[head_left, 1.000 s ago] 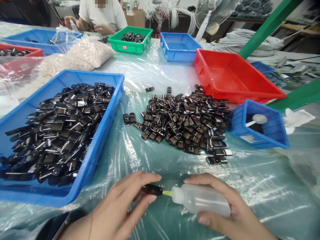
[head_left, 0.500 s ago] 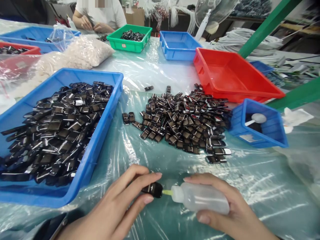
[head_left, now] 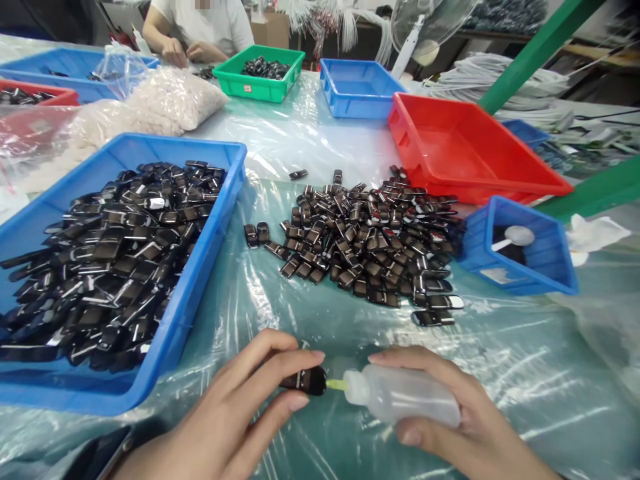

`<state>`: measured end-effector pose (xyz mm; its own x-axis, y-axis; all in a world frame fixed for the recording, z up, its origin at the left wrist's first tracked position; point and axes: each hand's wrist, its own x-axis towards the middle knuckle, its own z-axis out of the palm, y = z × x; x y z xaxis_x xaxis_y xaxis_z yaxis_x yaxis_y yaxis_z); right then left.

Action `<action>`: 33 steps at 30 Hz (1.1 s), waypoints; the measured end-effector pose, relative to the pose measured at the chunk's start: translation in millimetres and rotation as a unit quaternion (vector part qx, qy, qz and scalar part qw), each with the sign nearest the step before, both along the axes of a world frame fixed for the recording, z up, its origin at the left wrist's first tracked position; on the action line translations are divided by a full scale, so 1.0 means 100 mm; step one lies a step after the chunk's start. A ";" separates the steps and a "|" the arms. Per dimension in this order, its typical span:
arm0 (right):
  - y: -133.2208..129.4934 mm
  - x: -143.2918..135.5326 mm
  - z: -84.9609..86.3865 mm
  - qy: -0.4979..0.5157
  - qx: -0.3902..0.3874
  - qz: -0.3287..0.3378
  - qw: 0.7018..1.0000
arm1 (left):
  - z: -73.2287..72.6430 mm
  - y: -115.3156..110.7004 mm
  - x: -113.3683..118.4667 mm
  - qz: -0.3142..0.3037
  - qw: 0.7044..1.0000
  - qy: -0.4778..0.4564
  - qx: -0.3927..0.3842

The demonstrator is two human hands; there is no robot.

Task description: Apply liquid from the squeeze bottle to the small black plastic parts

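Between the thumb and fingers of my left hand (head_left: 250, 400) is a small black part (head_left: 314, 381), held near the bottom centre. My right hand (head_left: 450, 400) is wrapped round a translucent squeeze bottle (head_left: 405, 395) lying sideways. The bottle's yellow-green tip touches the right end of the black part. Beyond my hands, a loose pile of similar black parts (head_left: 360, 247) lies on the plastic-covered table (head_left: 240, 300). At the left, a large blue tray (head_left: 187, 300) holds many more of them.
A small blue bin (head_left: 525, 267) with a white spoon stands right of the pile. Behind are a red tray (head_left: 465, 150), a blue tray (head_left: 357, 87), a green tray (head_left: 260, 73) and a bag of beige pieces (head_left: 175, 100). Across the table sits a person (head_left: 200, 30); a green bar slants at right.
The black part has turned slightly in my left fingers, with the bottle tip still at its end. The person across the table has shifted their hands a little.
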<state>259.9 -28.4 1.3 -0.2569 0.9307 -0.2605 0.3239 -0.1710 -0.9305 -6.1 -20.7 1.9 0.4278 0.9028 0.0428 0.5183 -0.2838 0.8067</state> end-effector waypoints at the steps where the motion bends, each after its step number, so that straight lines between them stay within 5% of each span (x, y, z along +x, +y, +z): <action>1: 0.00 -0.01 0.00 0.000 -0.005 -0.007 1.000 | 0.00 0.00 0.00 -0.008 1.000 -0.004 -0.004; 8: -0.07 -0.11 0.02 -0.013 -0.046 -0.109 0.993 | -0.01 0.06 -0.02 -0.074 0.997 -0.031 -0.011; 14: -0.06 -0.09 0.01 -0.014 -0.040 -0.108 0.993 | 0.03 0.04 -0.03 -0.063 0.998 -0.003 -0.031; 19: -0.03 -0.05 0.00 -0.007 -0.001 -0.045 0.999 | 0.00 0.02 -0.03 -0.057 0.997 -0.017 -0.050; 29: -0.02 -0.09 0.02 0.023 -0.003 -0.056 0.998 | -0.03 0.02 -0.01 -0.048 0.997 -0.038 -0.039; 33: 0.00 -0.04 0.00 -0.011 0.051 -0.081 0.995 | -0.01 0.04 0.01 0.015 0.997 -0.065 -0.038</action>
<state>255.5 -28.9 1.0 -0.0964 0.9815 -0.1655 0.3194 -0.1270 -0.9391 -4.9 -17.0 0.8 0.3957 0.9179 0.0282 0.4148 -0.2060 0.8863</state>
